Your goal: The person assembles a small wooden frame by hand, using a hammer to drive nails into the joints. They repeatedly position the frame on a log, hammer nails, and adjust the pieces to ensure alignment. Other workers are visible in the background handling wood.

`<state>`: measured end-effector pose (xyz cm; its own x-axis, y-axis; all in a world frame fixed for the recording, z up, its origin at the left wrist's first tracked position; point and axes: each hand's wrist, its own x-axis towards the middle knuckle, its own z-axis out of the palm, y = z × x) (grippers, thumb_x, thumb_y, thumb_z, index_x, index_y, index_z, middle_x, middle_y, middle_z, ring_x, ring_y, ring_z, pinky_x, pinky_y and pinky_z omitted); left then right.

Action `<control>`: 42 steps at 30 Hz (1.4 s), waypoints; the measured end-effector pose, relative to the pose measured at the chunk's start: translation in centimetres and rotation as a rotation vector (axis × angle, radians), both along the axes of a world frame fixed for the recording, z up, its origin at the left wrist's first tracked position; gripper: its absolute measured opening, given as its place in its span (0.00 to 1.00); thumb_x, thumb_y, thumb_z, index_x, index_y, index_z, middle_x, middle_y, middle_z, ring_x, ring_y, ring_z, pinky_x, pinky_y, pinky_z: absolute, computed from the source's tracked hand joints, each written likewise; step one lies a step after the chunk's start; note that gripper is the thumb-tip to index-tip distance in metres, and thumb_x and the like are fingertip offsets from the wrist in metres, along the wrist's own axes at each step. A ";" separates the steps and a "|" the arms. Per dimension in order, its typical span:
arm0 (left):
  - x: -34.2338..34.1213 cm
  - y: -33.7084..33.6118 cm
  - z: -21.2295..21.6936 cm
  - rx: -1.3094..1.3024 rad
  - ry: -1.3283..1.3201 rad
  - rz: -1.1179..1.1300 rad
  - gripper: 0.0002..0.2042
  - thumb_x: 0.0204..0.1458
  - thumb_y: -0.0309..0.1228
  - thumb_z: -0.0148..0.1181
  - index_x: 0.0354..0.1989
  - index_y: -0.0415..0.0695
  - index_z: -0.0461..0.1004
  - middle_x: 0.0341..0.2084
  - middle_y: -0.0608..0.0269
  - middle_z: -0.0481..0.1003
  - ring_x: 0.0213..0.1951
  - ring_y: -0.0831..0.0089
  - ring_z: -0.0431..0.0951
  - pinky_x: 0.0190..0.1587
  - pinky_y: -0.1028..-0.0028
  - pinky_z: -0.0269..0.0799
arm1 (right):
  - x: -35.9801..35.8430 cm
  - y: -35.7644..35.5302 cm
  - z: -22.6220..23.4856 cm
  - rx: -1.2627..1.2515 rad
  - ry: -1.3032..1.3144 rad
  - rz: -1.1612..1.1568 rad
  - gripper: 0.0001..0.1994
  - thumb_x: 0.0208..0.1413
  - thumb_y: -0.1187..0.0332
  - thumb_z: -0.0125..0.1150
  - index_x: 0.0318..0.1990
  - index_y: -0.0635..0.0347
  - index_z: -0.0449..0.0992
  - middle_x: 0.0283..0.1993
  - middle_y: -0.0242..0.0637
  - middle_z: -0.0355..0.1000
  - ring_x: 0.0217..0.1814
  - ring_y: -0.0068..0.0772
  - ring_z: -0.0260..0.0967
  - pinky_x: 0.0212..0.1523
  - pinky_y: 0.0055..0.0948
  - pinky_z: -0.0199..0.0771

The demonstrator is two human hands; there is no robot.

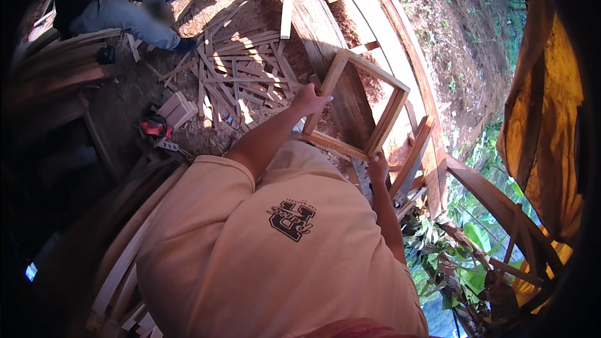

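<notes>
The left hand (308,100) has its fingers wrapped around one side rail of a square wooden frame (388,116), which stands tilted on the table (319,31). The right hand (377,168) grips the frame's lower corner, fingers closed on it (loose wooden slats (241,75) litter the ground to the left).

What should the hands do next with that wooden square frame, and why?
Probably lay the wooden frame flat on the long plank bench. The left hand holds one side rail and the right hand holds the near corner, so the frame looks tilted up rather than resting fully. Setting it down would steady it. Whether its joints are tight cannot be told from here.
</notes>
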<state>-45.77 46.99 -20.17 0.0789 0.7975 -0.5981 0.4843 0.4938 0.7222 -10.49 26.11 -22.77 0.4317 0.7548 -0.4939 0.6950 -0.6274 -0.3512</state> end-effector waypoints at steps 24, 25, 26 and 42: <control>-0.4 0.6 -1.3 0.004 -0.009 -0.083 0.31 0.47 0.52 0.75 0.43 0.35 0.74 0.38 0.46 0.81 0.41 0.57 0.83 0.44 0.63 0.78 | -0.7 -0.8 -1.5 0.163 -0.100 0.025 0.23 0.63 0.57 0.64 0.58 0.66 0.75 0.40 0.53 0.80 0.25 0.38 0.80 0.30 0.36 0.79; -0.3 0.8 -1.3 0.001 -0.025 -0.080 0.31 0.48 0.52 0.75 0.43 0.35 0.74 0.38 0.46 0.81 0.41 0.58 0.83 0.44 0.63 0.78 | -0.7 -0.7 -1.1 0.183 -0.156 0.083 0.23 0.63 0.57 0.63 0.58 0.66 0.75 0.40 0.54 0.80 0.26 0.38 0.80 0.30 0.36 0.79; -0.4 0.8 -1.2 -0.004 -0.039 -0.077 0.30 0.48 0.52 0.75 0.43 0.34 0.74 0.37 0.46 0.81 0.41 0.58 0.83 0.44 0.63 0.78 | -1.0 -0.8 -1.0 0.199 -0.210 0.139 0.24 0.63 0.56 0.63 0.58 0.66 0.75 0.40 0.54 0.80 0.26 0.38 0.80 0.30 0.36 0.79; 0.9 0.4 -2.0 0.195 0.189 -0.198 0.30 0.51 0.39 0.71 0.54 0.27 0.67 0.55 0.35 0.69 0.56 0.43 0.73 0.61 0.55 0.69 | -5.3 -3.3 1.7 0.271 0.455 -0.670 0.21 0.66 0.57 0.62 0.54 0.68 0.75 0.33 0.45 0.78 0.29 0.31 0.78 0.27 0.32 0.79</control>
<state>-44.88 47.39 -22.21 0.1461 0.8788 -0.4542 0.6917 0.2376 0.6820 -15.76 22.84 -21.03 0.6326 0.5281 -0.5665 -0.0380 -0.7094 -0.7038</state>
